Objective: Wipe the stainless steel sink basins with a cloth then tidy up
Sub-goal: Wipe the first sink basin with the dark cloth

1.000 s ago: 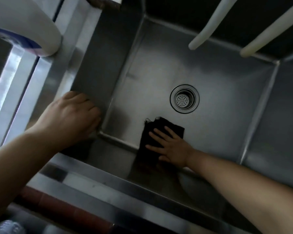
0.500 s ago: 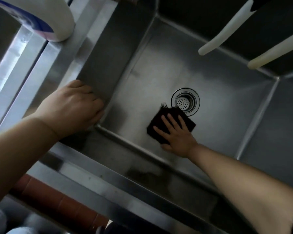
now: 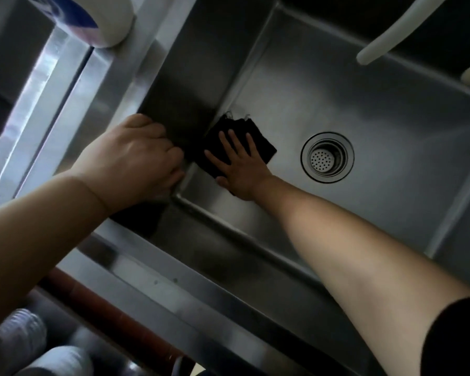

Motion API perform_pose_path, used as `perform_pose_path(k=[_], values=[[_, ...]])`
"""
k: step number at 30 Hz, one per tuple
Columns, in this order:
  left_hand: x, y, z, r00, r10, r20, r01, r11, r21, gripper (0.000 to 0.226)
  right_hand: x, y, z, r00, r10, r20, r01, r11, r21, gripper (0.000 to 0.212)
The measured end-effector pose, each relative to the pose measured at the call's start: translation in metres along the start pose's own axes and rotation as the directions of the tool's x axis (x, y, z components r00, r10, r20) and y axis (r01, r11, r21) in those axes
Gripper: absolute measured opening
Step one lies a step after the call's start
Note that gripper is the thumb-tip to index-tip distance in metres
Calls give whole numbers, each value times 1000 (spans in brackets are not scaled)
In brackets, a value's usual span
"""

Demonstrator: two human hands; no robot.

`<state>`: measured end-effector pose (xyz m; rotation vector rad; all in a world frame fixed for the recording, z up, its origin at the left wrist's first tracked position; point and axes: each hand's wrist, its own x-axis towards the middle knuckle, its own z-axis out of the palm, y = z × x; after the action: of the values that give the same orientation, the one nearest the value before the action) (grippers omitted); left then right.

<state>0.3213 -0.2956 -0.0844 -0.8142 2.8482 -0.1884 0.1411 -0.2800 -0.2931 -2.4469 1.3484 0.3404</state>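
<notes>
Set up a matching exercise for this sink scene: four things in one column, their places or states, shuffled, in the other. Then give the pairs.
Things:
1. cloth
2. left hand
3. drain strainer
4. right hand

Places or states:
A. pressing flat on the cloth
B. set in the basin floor, uncovered
C. resting on the sink's left rim
D. dark, lying against the basin's left wall

Pairs: 1-D, 2-C, 3-B, 4-A

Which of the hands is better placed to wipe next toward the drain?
Right. The right hand already presses the black cloth flat on the basin floor beside the drain; the left hand grips the sink's edge.
</notes>
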Motion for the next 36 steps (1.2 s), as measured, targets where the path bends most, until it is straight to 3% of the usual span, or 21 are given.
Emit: perform_pose_path(k=[6,9,13,16,20,22,27,31,36], values=[[-2,0,2,998,-6,68,0,997,82,34,-32,-33,19,958,-286,26,287,956,-55,57],[-1,2,-1,996,-17,92,10,997,75,31,-67,-33,27,953,-296,62,298,954,-29,57],[-1,3,-6,989,-41,140,38,999,24,45,-128,-5,34,957,-288,40,288,957,-11,57],[-1,4,-8,991,-44,130,45,999,-5,52,-171,24,37,982,-184,33,184,983,-11,64],[0,4,-8,997,-19,80,22,999,-36,51,-214,64,44,980,164,114,-169,985,32,65],[0,3,-7,999,0,50,2,1000,-25,48,-230,84,45,915,374,149,-382,924,27,66],[-2,-2,4,999,41,2,-41,999,28,42,-270,106,58,632,724,277,-763,644,56,72],[-4,-4,12,999,37,-16,-36,999,38,40,-271,75,60,402,809,428,-912,395,111,79],[-7,-6,14,996,53,-65,-52,999,15,35,-222,12,55,85,774,628,-977,-58,204,93]])
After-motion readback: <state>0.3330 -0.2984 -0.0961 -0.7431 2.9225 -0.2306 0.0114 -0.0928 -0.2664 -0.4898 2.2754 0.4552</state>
